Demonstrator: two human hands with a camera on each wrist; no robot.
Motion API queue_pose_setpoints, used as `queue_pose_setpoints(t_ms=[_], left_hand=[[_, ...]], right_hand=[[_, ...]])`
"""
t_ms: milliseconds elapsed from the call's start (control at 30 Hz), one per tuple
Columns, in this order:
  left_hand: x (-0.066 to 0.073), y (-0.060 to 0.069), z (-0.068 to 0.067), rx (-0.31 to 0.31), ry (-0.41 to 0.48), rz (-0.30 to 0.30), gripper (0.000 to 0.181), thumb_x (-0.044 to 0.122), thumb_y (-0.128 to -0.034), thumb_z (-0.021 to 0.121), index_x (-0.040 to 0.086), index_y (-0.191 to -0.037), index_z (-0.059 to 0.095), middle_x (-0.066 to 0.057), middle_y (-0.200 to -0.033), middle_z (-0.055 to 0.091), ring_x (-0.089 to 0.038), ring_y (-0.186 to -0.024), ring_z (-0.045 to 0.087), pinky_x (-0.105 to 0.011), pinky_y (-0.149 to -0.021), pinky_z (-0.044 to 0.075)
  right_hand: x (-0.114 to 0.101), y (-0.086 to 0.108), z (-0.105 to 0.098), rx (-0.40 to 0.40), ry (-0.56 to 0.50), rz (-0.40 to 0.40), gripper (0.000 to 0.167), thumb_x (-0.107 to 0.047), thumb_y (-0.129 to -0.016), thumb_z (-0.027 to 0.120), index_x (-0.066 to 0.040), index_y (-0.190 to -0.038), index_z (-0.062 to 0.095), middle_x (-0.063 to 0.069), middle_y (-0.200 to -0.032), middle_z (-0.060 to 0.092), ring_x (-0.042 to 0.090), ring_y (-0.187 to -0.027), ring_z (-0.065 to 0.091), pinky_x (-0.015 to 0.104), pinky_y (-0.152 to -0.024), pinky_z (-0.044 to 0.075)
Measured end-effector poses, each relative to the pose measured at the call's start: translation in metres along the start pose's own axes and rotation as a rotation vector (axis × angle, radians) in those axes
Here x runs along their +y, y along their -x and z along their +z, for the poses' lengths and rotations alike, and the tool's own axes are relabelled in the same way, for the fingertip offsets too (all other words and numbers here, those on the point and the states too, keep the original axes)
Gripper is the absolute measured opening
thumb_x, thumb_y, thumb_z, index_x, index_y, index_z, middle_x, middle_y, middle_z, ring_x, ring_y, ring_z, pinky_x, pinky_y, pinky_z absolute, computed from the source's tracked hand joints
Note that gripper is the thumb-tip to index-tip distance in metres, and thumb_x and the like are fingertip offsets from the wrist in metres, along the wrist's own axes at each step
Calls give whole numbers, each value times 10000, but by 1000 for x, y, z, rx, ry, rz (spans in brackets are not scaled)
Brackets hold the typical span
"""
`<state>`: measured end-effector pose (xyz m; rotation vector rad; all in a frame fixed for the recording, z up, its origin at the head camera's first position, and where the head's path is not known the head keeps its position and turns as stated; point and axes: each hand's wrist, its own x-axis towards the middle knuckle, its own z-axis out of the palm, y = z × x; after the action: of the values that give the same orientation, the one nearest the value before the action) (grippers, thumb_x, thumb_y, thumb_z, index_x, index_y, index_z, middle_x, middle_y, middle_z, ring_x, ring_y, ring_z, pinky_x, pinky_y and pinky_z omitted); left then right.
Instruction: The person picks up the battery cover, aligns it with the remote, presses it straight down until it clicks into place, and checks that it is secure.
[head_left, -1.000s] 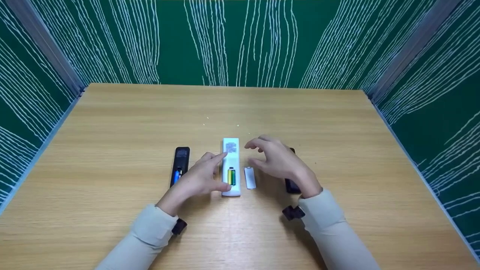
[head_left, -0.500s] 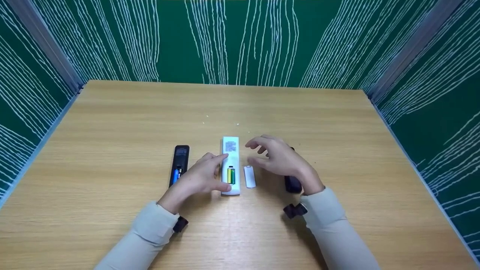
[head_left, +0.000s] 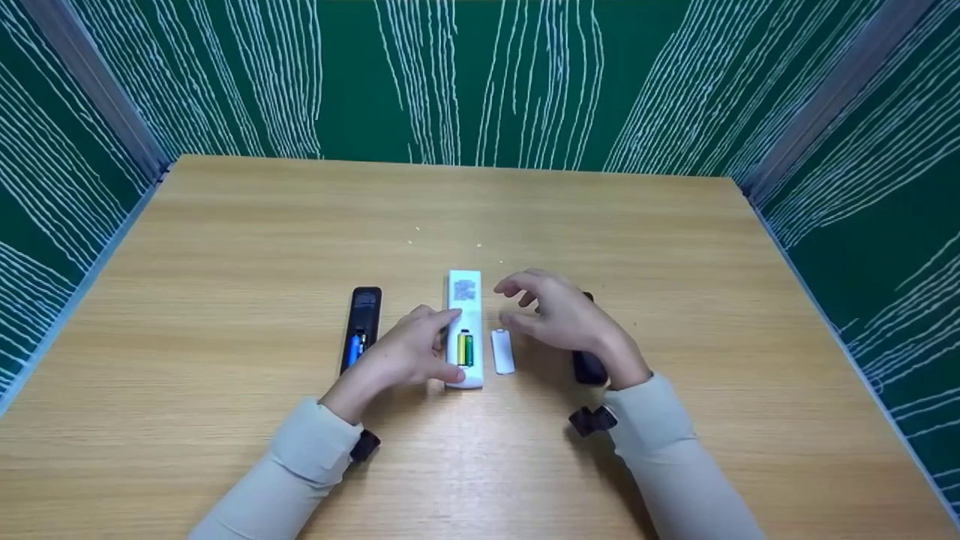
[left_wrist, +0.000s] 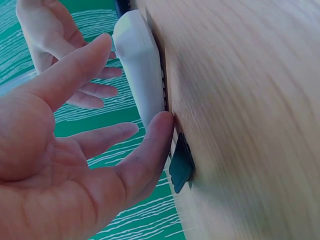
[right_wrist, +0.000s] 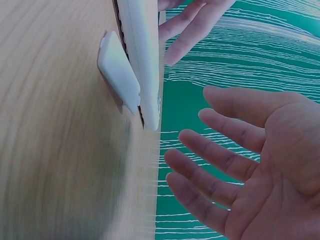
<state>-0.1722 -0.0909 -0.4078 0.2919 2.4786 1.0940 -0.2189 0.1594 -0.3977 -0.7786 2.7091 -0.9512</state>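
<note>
A white remote control [head_left: 464, 300] lies back up mid-table, its battery bay exposed with a yellow battery [head_left: 461, 349] and a green battery [head_left: 469, 350] side by side. My left hand [head_left: 405, 349] rests at its left side, thumb at the near end and a finger reaching its upper half; the fingers are spread, not wrapped round it. Right of the remote lies its white battery cover [head_left: 502, 352], also plain in the right wrist view. Above and beside that cover hovers my right hand [head_left: 559, 311], fingers relaxed and holding nothing, as its palm [right_wrist: 280, 165] shows.
On the left lies a black remote [head_left: 363, 319] with a blue battery [head_left: 355, 349] in its bay, partly behind my left hand. Another dark object [head_left: 589, 368] is partly covered by my right hand. A small black cover [left_wrist: 181, 162] shows in the left wrist view.
Both hands keep nearly the same pose, and the remotes and white cover stay in place. Only the head view shifts slightly.
</note>
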Motion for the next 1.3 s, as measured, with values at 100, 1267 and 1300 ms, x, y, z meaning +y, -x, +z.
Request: queue_pose_setpoints(t_ms=[100,1267,1300], left_hand=[[0,-1,0,-1,-5,-3,1007,140,-825,919,115,-1662,359,-106,-1261,525,-236,-1037,539,-336,-862,482],[-2,-3,1,-2,-8,-4,986,63,-805,915,97,-1641,394,-94,-1276,527,-219,-1048,554,-333,-921,515],[-2,-3,1,-4,-10,-4,986,63,-806,915,98,-1642,393,-94,-1273,528,-219,-1048,555,-334,-920,516]], right_hand=[[0,0,0,3,7,10,409,-230,-1000,753,-84,-1375,680,138,-1344,679,337,-1154,662,494,-976,564],[5,-2,2,-9,-87,189,355,-198,-1018,714,-62,-1345,684,121,-1207,714,313,-1025,687,430,-894,583],[5,-2,2,-8,-90,190,352,-202,-1020,713,-63,-1342,685,120,-1205,714,309,-1022,688,430,-894,582]])
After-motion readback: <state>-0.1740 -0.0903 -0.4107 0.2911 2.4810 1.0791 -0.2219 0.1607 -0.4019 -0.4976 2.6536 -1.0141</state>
